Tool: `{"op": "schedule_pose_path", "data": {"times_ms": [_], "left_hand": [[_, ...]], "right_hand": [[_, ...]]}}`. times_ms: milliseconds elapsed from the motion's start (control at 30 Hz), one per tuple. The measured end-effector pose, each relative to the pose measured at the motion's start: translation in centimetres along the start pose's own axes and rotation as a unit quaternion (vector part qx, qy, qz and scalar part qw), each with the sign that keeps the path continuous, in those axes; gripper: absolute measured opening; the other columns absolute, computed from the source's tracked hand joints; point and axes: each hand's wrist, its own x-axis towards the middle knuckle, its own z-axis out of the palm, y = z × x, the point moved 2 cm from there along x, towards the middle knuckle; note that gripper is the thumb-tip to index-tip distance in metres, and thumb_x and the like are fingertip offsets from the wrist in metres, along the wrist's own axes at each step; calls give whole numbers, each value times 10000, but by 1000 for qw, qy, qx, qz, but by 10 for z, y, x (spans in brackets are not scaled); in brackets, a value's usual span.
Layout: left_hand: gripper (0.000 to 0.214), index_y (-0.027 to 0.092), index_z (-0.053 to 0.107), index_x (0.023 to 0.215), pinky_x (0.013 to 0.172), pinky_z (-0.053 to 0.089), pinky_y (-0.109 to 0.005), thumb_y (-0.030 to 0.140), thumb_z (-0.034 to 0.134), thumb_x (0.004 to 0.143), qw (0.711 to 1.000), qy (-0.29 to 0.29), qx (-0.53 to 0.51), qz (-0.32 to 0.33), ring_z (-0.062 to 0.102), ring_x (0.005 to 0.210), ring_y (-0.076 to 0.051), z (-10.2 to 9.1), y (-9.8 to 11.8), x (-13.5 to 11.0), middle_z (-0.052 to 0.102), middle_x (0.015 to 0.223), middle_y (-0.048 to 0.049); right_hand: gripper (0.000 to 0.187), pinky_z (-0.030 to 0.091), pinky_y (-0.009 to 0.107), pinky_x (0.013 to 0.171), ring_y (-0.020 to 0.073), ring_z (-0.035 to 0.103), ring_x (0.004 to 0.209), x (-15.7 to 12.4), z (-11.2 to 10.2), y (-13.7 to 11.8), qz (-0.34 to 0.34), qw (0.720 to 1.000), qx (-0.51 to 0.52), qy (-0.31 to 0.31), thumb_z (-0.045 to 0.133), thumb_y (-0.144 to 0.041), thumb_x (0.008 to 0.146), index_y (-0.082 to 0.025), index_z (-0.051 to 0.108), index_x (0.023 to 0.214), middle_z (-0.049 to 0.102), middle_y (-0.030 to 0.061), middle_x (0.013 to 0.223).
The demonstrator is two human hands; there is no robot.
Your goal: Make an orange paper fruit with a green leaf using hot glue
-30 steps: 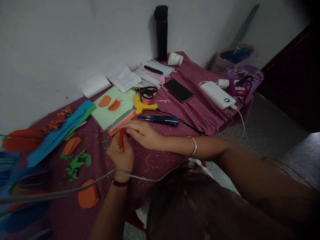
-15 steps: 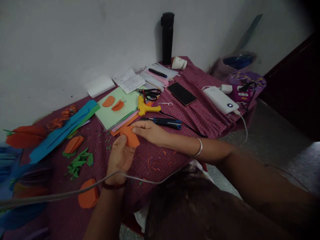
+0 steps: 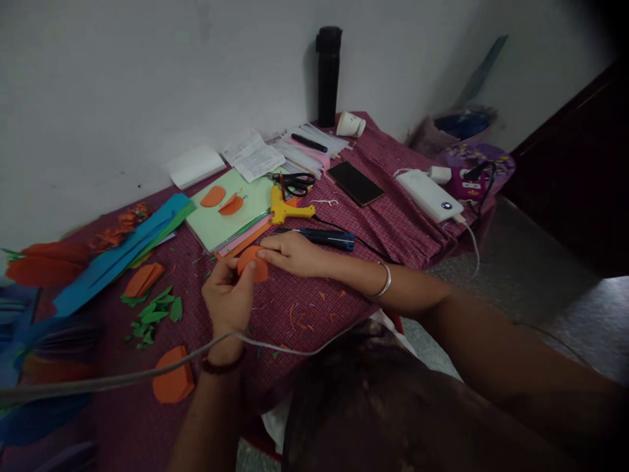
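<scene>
no legible text, printed sheet (image 3: 253, 157) too blurred

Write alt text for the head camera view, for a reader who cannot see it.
Two bare hands, left hand and right hand, hold a rounded orange paper piece over a maroon cloth-covered table. Behind it are a yellow glue gun, scissors, a phone and a black bottle by the wall.

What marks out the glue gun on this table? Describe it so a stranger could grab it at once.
On the maroon cloth table against the white wall, find the pale green sheet. At its right edge, between the black scissors behind and the blue cutter in front, lies the glue gun. It alone is bright yellow, pistol-shaped.
</scene>
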Motion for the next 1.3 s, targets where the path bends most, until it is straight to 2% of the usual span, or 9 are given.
{"op": "schedule_pose_path", "data": {"times_ms": [200, 367, 567, 667, 800, 1000, 1133, 1233, 1300], "left_hand": [[403, 202, 686, 837, 497, 441, -244, 604, 663, 859, 952, -86, -210, -204, 571, 552, -116, 6, 1, 6, 664, 687, 8], [488, 186, 649, 758, 470, 378, -248, 668, 698, 809, 978, -92, -80, -167, 491, 483, -111, 5, -2, 0, 578, 563, 20], [344, 162, 746, 1050, 838, 512, -282, 374, 796, 783, 993, -101, 33, -48, 675, 883, -172, 9, 0, -5, 766, 1007, -48], [243, 169, 726, 937, 747, 493, -232, 401, 726, 862, 997, -61, 42, -20, 634, 786, -132, 2, 2, -3, 736, 905, -21], [399, 190, 536, 638, 453, 305, -198, 457, 693, 890, 996, -30, -28, -85, 373, 468, -71, -3, 5, -1, 470, 536, 63], [451, 206, 474, 581, 389, 301, -204, 488, 672, 873, 942, -106, -234, -215, 332, 391, -78, -1, 7, 3, 376, 463, 59], [210, 200, 682, 802, 543, 471, -208, 392, 769, 809, 965, -90, -227, -100, 575, 606, -111, -12, 9, 9, 641, 719, 3], [536, 294, 714, 1157, 845, 535, -238, 206, 898, 661, 985, -90, -141, 27, 658, 1038, -156, -21, 14, 12, 693, 1219, -16], [511, 296, 747, 1113, 999, 500, -301, 217, 920, 639, 982, -149, -91, 78, 605, 1231, -217, -23, 19, 11, 643, 1367, -35]], "right_hand": [[338, 374, 191, 538, 63, 475, 495, 2, 9, 8, 172, 937, 301, 36, 512, -231, 1019, -162, 518, 687, 542, -60, 541], [379, 340, 164, 452, 44, 437, 429, 2, 10, 11, 249, 903, 341, 80, 548, -179, 1001, -149, 531, 624, 541, -60, 473], [407, 314, 172, 431, 33, 413, 402, 1, 13, 13, 235, 917, 301, 112, 546, -195, 1003, -141, 536, 600, 539, -64, 470], [302, 319, 165, 441, 34, 435, 420, -1, 17, 11, 228, 912, 333, 74, 628, -207, 945, -130, 587, 655, 548, -70, 482], [173, 349, 155, 453, 39, 471, 442, -4, 23, 7, 201, 906, 371, -31, 723, -210, 847, -119, 639, 727, 562, -80, 485], [197, 347, 178, 465, 48, 429, 430, -5, 25, 10, 173, 872, 450, -87, 712, -244, 846, -124, 613, 725, 536, -73, 487], [336, 392, 203, 505, 57, 362, 425, -7, 24, 14, 186, 800, 553, -141, 660, -309, 920, -168, 493, 665, 422, -89, 468], [357, 385, 206, 503, 62, 326, 422, -11, 25, 14, 190, 772, 579, -178, 530, -249, 986, -186, 420, 652, 391, -83, 474], [358, 385, 212, 493, 71, 317, 413, -13, 27, 13, 203, 766, 571, -216, 470, -239, 999, -194, 405, 650, 369, -82, 464]]}}
